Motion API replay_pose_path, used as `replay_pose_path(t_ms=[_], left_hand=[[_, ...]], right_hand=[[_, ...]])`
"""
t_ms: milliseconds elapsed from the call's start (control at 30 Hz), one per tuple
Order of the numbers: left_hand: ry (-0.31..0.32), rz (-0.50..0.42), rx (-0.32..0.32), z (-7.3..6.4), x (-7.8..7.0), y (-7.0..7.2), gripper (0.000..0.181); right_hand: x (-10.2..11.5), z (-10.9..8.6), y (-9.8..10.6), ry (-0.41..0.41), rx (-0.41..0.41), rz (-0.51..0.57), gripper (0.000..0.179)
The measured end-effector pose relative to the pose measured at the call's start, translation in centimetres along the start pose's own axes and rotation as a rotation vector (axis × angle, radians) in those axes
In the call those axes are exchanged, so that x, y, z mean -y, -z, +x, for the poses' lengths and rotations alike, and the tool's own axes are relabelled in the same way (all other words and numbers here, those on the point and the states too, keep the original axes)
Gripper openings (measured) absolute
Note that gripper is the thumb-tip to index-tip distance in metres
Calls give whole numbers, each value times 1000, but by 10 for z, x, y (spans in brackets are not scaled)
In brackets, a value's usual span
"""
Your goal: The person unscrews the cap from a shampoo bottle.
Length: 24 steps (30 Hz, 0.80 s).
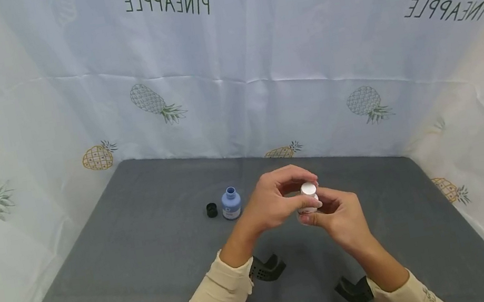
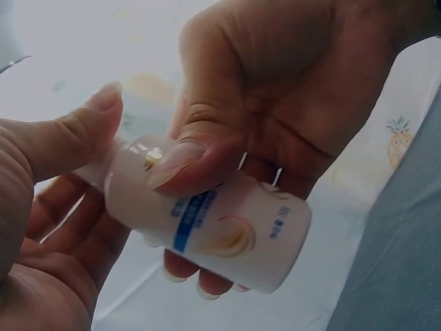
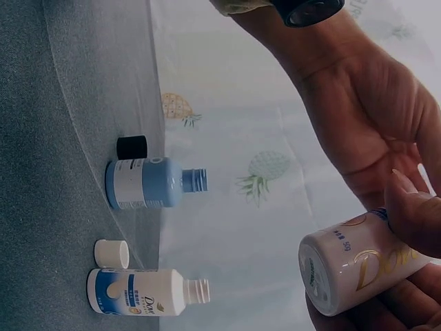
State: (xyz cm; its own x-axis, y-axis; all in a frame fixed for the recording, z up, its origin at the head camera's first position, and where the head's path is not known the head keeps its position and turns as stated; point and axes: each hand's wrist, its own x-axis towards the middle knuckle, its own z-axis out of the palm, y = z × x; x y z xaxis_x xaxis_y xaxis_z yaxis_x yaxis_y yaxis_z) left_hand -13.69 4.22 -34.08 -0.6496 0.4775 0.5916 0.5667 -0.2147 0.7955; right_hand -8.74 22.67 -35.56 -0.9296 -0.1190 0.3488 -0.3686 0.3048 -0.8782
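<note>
A small white Dove bottle [image 3: 358, 265] is held tilted in the air between both hands. My right hand [image 1: 341, 214] grips its body, the thumb pressed along the side in the left wrist view. My left hand [image 1: 272, 202] is at the neck end, thumb and fingers about the white cap [image 1: 308, 189], which the fingers partly hide in the left wrist view. Gold lettering and a blue band [image 2: 185, 231] mark the bottle. Its base [image 3: 320, 279] faces the table side in the right wrist view.
An uncapped blue bottle [image 1: 231, 205] stands on the grey table [image 1: 144, 253] beside a black cap [image 1: 211, 209]. Another uncapped white bottle [image 3: 138, 292] stands near a white cap [image 3: 111, 254]; in the head view my left hand hides them. Pineapple-print curtains [image 1: 230, 51] surround the table.
</note>
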Motion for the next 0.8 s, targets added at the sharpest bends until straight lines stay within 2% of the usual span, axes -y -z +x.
replay_pose_path(t_ms=[100,300,400,467,567,800], left_hand=[[-17,13,-2,0,1,-1,40],[-47,-92,65,0,-2,3,47],[-41,-114,102,0,-2,6,42],[-21,-97,113,0,-3,7,39],[9,-64,93,-1,-5,7,35],[-7,-23,7,-2,-4,6,34]], right_hand=[[0,0,0,-8,4,12,37],[2,0,2,-22,1,0,41],[1,-1,3,-19,-1,-15,46],[1,-1,3,-19,1,-22,47],[1,-2,2,-17,0,-25,48],[1,-2,0,-4,-8,-17,48]])
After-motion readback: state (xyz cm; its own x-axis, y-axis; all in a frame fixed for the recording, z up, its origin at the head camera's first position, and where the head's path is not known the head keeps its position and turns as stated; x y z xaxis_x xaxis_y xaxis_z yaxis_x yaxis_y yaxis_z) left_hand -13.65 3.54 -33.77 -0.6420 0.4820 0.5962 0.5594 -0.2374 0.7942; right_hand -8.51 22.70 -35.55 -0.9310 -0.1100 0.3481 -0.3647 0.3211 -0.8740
